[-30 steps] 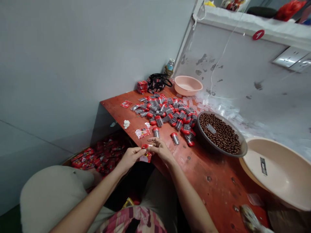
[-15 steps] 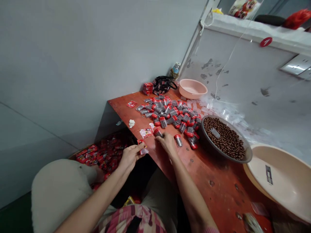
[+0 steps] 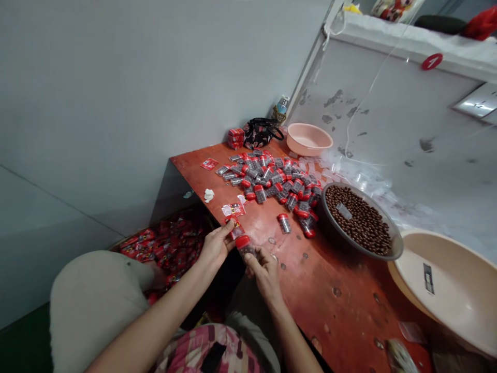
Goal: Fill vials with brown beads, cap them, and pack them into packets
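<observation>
My left hand point(image 3: 217, 244) pinches a small red printed packet point(image 3: 235, 228) at the table's near left edge. In my right hand point(image 3: 265, 267) is a small clear jar with a red lid point(image 3: 244, 244), filled with dark balls. The lid end points toward the packet, and the two are close together; I cannot tell if they touch. Another red printed packet point(image 3: 234, 209) lies flat just beyond my left hand. A single red-lidded jar point(image 3: 284, 223) rests on the table to the right. Beyond it spreads a heap of similar jars point(image 3: 267, 178).
A grey basin of brown balls point(image 3: 393, 239) stands right of the heap, beside a large beige basin point(image 3: 462, 290). Farther back are a pink basin point(image 3: 309, 140), a black patterned bag point(image 3: 258, 133) and stacked red packs point(image 3: 235, 139). Below the left edge sits a pile of red packets point(image 3: 163, 248).
My right hand has lifted the jar from the table and brought it nearer, toward my left hand. My left hand has shifted slightly right with the packet.
</observation>
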The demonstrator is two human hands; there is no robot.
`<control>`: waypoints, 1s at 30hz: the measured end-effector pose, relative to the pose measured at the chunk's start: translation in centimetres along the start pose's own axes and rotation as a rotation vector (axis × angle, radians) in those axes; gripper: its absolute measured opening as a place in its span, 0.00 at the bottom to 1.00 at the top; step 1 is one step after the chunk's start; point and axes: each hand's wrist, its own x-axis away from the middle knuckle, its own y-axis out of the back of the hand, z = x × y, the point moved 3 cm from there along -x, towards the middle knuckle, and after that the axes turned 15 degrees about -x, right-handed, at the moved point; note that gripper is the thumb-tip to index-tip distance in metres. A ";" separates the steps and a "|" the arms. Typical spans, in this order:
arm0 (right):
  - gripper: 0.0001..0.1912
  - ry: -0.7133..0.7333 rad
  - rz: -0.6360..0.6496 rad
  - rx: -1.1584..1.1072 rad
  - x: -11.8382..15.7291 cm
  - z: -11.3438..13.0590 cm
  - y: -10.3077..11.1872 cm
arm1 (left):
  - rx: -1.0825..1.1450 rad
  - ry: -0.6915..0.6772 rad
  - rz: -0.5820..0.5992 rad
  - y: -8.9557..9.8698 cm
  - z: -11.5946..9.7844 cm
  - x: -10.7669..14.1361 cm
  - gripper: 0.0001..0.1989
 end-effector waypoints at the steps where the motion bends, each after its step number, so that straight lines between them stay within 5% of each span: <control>1: 0.10 -0.001 0.017 0.037 -0.3 0.2 0.2 | -0.035 -0.008 0.018 -0.1 0.0 0.1 0.08; 6: 0.11 -0.032 0.087 0.106 -1.2 0.6 1.1 | -0.169 -0.038 0.053 -0.3 -0.3 0.5 0.11; 18: 0.13 0.016 -0.053 -0.040 -1.1 -0.8 0.6 | -0.188 -0.126 0.122 -1.1 -0.8 1.3 0.11; 24: 0.13 0.038 -0.066 -0.099 -0.7 -0.8 -0.2 | -0.256 -0.171 0.250 -1.8 -0.9 1.6 0.12; 30: 0.13 0.098 -0.172 0.003 -0.5 -1.2 -0.6 | -0.290 -0.197 0.195 -1.6 -0.1 1.8 0.10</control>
